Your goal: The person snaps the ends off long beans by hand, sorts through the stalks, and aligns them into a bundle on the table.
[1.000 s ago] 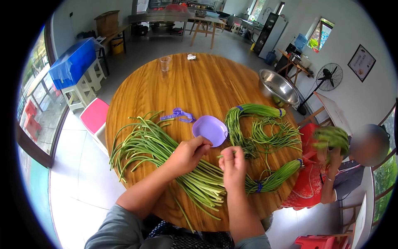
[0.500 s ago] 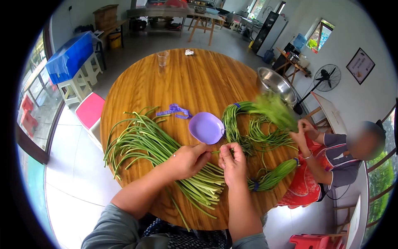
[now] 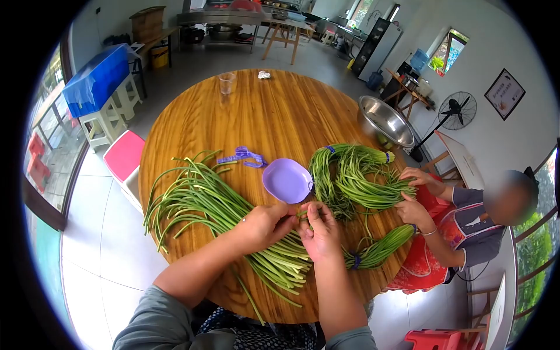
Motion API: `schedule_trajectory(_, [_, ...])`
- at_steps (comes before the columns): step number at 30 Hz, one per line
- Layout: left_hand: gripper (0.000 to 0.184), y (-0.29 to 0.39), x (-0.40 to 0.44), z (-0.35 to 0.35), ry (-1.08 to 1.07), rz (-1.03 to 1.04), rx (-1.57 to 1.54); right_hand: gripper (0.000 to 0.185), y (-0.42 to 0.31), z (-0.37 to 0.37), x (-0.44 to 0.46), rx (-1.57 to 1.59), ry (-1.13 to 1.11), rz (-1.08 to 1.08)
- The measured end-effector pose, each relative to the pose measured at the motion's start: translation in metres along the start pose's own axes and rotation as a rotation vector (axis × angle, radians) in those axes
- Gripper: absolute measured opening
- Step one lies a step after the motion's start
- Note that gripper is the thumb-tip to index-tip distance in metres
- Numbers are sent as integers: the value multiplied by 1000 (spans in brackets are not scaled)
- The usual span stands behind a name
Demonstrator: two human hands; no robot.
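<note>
My left hand (image 3: 262, 228) and my right hand (image 3: 322, 232) are close together over the table, fingers pinched on a short green stem piece (image 3: 301, 215). Most of that piece is hidden by the fingers. Under my left forearm lies a big loose pile of garlic scapes (image 3: 201, 195), with pale cut ends towards me. A purple plate (image 3: 287, 181) sits just beyond my hands. To the right of them is a tied bundle of scapes (image 3: 382, 248), held by dark blue bands.
On the round wooden table (image 3: 280, 116) are a purple tape strip (image 3: 242, 156), a clear cup (image 3: 226, 83), crumpled white paper (image 3: 263, 74) and a metal basin (image 3: 386, 121). At the right, a co-worker's hands (image 3: 413, 201) rest on another scape bundle (image 3: 367, 181).
My hands have drawn closer together around the green piece. The co-worker has lowered a raised, blurred bundle of greens onto the table.
</note>
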State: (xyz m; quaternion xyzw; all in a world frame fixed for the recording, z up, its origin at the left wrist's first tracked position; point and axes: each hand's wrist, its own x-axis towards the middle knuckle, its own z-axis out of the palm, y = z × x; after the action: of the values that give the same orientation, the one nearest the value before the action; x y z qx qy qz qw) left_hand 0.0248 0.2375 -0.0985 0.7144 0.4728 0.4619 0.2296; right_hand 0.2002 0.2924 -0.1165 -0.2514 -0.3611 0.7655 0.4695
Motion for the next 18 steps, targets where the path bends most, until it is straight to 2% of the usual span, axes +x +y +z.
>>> schedule_trajectory(3, [17, 5, 1, 5, 26, -16, -27, 12, 4, 6, -2, -170, 39, -123])
schedule_trajectory(5, [19, -1, 1, 9, 93, -122, -116, 11, 1, 23, -7, -1142, -68, -931])
schedule_trajectory(6, [17, -6, 3, 11, 162, -177, -93, 10, 0, 36, -13, -1168, -132, -1041])
schedule_trajectory(7, [17, -11, 3, 8, 168, -184, -85, 10, 2, 36, -16, -1159, -140, -1038])
schedule_trajectory(9, [13, -16, 8, -1, 167, -316, -245, 9, -1, 30, -22, -727, 53, -692])
schedule_trajectory(10, [13, -13, 9, -4, 164, -268, -341, 12, -10, 26, -21, -297, 9, -431])
schedule_trajectory(13, [19, 0, 7, -8, 68, -136, -290, 17, -23, 3, -7, 150, -29, -46])
schedule_trajectory(16, [29, -4, 1, 8, 2, -74, -384, 16, -18, 5, -7, -26, 76, 12])
schedule_trajectory(17, [29, -4, 1, 10, 4, -74, -386, 16, -16, 11, -9, -28, 76, 13])
schedule_trajectory(18, [32, -4, 0, 10, -22, -50, -322, 16, -14, 15, -12, -182, 18, -21])
